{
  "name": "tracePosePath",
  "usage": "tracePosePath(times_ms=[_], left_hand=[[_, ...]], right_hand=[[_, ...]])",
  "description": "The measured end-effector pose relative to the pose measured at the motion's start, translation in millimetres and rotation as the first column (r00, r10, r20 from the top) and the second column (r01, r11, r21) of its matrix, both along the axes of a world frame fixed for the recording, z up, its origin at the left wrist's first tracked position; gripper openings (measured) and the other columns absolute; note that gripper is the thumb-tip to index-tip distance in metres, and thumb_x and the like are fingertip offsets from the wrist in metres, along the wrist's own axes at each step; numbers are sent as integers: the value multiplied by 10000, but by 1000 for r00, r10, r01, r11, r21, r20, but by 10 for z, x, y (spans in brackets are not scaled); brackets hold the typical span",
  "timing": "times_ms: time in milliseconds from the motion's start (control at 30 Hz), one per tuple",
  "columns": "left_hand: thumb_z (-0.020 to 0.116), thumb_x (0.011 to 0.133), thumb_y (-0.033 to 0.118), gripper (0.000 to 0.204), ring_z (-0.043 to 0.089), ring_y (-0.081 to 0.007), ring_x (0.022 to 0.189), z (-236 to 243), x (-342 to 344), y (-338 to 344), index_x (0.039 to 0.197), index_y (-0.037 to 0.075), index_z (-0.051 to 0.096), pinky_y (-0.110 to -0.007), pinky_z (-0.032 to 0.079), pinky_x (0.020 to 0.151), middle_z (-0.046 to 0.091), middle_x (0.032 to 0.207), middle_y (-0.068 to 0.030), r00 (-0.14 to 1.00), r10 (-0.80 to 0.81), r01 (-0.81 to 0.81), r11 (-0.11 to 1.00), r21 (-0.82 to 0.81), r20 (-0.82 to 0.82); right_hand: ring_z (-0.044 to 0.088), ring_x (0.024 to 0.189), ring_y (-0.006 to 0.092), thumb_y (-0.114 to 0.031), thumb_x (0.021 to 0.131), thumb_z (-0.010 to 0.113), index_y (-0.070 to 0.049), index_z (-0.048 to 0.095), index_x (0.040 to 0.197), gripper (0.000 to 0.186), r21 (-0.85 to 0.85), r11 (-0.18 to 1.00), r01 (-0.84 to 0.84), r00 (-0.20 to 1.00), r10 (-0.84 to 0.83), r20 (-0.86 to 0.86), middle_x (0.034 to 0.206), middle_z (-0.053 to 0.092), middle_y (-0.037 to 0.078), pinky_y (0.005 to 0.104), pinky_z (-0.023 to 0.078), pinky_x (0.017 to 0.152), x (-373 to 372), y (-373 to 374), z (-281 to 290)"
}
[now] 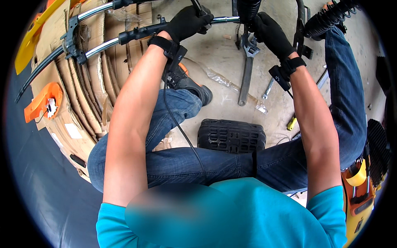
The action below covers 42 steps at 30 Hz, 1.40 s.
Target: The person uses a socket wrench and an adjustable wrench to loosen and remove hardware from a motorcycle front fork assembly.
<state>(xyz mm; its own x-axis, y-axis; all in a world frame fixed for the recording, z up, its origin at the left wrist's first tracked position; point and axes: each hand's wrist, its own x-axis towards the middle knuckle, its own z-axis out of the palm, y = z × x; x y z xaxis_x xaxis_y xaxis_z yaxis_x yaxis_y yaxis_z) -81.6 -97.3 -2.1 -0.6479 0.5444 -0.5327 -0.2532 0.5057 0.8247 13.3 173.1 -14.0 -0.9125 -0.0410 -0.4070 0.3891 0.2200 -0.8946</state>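
My left hand [187,25], in a black glove, is closed round what looks like a ratchet wrench [198,5]. Its dark handle sticks up past the fingers, and a chrome extension bar [225,19] runs right toward the foot of a black coil shock absorber [249,8]. At that same spot my gloved right hand [273,35] has its fingers curled in. What they grip is hidden behind the hand. Just below lies a large adjustable wrench [247,70], its jaws up near a small spring.
A fork with chrome tubes [101,47] rests across stacked cardboard [89,103] at left. A black plastic case [231,136] sits by my legs. On the floor are a combination wrench [268,89], a yellow-handled tool [292,123] and plastic wrap [219,77]. Another coil shock [331,18] stands right.
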Motion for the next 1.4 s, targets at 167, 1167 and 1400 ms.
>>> tracePosePath(times_ms=[167,1167,1400], left_hand=[[607,958,307,343,655,-150,773,-11,22,44,1147,21,607,-313,585,729,640,846,-63,992,122,-121,992,-20,45],[635,943,182,354,630,-154,895,391,-144,74,1251,20,574,-303,526,817,654,1011,-77,976,-212,206,972,-113,-48],[638,877,62,327,648,-275,948,191,-2,84,1201,55,600,-367,511,827,656,1036,-134,660,-223,249,966,-71,-717]], right_hand=[[596,664,172,-323,1021,447,-44,577,1025,308,42,997,-72,997,73,-32,796,645,72,334,493,652,28,43,-76],[532,634,200,-338,1042,371,-49,573,900,379,134,989,56,991,-38,-130,692,554,78,344,444,638,31,-83,-191],[593,721,329,-97,924,487,-37,585,923,115,473,876,-99,873,304,-380,776,595,161,400,471,664,-7,-33,-208]])
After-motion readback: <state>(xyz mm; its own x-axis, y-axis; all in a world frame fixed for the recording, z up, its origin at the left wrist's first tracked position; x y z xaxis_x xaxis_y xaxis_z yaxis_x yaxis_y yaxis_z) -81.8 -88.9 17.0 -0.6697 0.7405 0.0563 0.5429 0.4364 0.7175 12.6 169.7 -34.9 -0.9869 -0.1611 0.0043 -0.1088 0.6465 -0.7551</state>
